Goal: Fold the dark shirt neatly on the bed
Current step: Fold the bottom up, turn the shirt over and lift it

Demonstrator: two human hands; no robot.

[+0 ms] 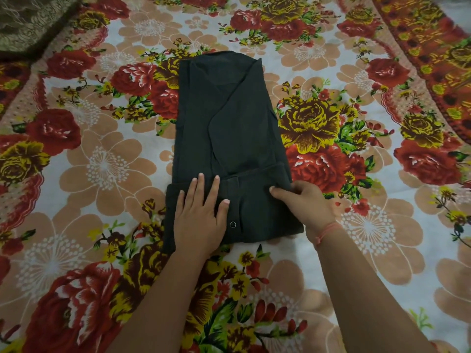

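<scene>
shirt (224, 118): left hand (198, 217) flat, right hand (305, 202) curled

- The dark shirt (229, 128) lies flat at the middle of the bed (102, 161), folded into a long narrow panel running from near to far.
- Its sides are turned inward and overlap along a diagonal edge.
- The near end is folded up over the panel as a slightly wider band, where a placket and a small round snap button (232, 224) show.
- The bed wears a sheet printed with red, yellow and peach flowers on white.
</scene>
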